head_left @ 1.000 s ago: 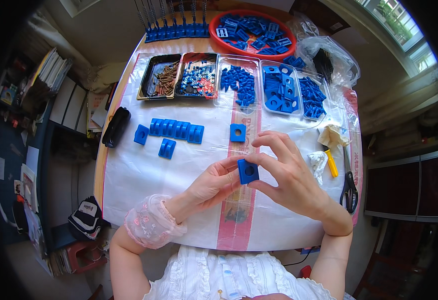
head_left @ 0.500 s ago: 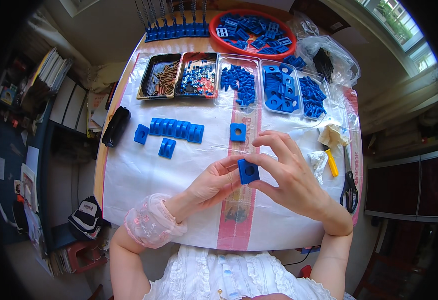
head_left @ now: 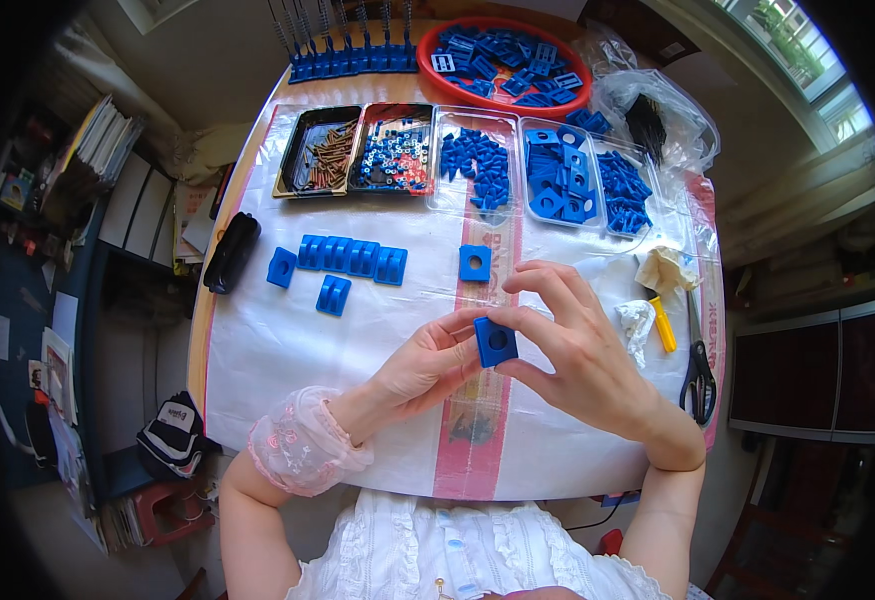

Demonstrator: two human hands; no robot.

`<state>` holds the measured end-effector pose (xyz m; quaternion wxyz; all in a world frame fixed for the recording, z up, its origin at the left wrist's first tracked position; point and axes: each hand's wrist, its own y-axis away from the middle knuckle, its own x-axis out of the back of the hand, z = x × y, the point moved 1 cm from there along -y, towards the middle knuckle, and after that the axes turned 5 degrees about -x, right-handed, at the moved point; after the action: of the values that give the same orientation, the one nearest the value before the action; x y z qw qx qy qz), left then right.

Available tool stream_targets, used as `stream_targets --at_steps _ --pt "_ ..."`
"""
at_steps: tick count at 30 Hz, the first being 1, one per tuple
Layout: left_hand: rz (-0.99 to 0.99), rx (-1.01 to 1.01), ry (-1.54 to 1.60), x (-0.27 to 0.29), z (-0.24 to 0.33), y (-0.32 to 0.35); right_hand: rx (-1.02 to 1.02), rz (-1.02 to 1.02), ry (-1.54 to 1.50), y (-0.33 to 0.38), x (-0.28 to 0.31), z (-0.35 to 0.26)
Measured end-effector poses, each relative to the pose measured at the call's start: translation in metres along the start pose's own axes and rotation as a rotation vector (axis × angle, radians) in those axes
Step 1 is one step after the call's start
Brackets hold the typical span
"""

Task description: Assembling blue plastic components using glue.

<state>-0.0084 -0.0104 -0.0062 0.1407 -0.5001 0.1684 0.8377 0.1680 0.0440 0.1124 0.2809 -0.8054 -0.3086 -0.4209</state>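
Between my two hands is a blue square plastic piece with a round hole, held up above the table. My left hand pinches its left side. The thumb and forefinger of my right hand grip its right side, while the other fingers are raised. Just beyond, a similar blue holed piece lies on the white cover. To the left sits a row of blue ridged pieces, with another ridged piece below it and a holed piece at its left end.
Along the back stand trays of screws, small nuts and blue parts. Behind them are a red basin and upright springs on a blue base. Black scissors and a yellow-handled tool lie right; a black case lies left.
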Motion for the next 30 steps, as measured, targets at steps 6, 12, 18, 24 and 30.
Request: stream_targets --at_steps 6,12,18,24,30 --pt "-0.004 -0.004 -0.006 -0.0008 0.0002 0.0004 0.013 0.001 -0.014 -0.0002 0.0001 0.0000" --pt "-0.005 0.000 -0.008 0.0003 -0.0002 0.0005 0.035 -0.007 -0.034 0.0000 0.0006 0.0006" --pt "-0.005 0.002 -0.011 -0.0011 0.0002 0.0006 0.035 -0.006 -0.035 0.0003 0.0006 0.0008" --pt "0.002 -0.001 -0.009 0.0013 -0.0013 0.0003 0.037 -0.008 -0.034 0.0000 0.0000 0.0012" --pt "0.006 0.005 0.006 -0.0002 -0.0002 0.0007 0.039 -0.006 -0.030 0.0005 -0.0005 0.0013"
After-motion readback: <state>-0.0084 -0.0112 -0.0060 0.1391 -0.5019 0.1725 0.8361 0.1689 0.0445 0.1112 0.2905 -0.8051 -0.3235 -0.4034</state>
